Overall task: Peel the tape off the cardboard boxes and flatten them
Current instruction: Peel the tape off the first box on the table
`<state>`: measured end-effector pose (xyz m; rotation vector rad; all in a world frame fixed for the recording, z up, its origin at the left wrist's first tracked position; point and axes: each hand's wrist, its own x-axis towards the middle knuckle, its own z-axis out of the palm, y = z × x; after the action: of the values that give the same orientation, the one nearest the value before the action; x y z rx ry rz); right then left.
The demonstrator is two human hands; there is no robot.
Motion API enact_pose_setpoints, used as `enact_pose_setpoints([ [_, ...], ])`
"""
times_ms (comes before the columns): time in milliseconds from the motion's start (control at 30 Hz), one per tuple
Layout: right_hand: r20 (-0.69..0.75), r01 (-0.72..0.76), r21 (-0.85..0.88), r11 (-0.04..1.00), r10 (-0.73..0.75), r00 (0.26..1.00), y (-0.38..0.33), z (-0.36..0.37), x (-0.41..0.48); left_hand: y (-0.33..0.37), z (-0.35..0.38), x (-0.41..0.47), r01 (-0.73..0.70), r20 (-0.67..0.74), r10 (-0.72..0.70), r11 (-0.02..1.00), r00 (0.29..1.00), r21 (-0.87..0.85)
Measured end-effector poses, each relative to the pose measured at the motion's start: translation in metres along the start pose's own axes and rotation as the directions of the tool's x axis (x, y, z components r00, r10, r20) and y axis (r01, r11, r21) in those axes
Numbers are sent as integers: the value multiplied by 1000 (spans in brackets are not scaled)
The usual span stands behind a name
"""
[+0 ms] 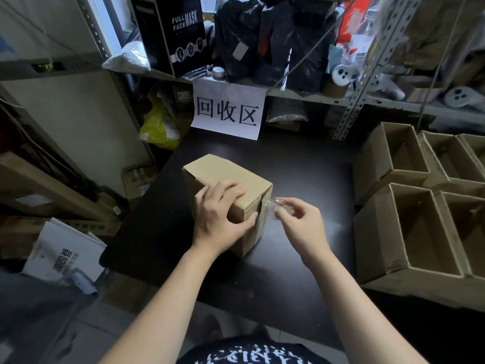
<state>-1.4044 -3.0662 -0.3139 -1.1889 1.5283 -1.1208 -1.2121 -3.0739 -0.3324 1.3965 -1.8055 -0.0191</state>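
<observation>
Right, the dark table (301,166) fills the middle, with open empty cartons (409,227) crowded along its right edge. Centre stage sits the closed cardboard box (231,174), turned corner-on to the person. Both forearms reach in from below. The left hand (217,219) clamps the box's near corner, fingers curled over the top and thumb pressed on the side face. Just beside the box's right edge, the right hand (299,222) pinches a crumpled end of clear tape (271,208) between thumb and fingertips.
</observation>
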Motion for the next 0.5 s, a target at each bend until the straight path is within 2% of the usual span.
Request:
enact_pose_setpoints([
  [333, 125, 39, -360, 932, 7, 992, 20, 9, -5, -19, -11, -15, 57, 58, -56, 998, 997, -20],
  [500, 118, 45, -478, 877, 13, 993, 39, 15, -10, -25, -24, -15, 67, 48, -64, 995, 997, -70],
])
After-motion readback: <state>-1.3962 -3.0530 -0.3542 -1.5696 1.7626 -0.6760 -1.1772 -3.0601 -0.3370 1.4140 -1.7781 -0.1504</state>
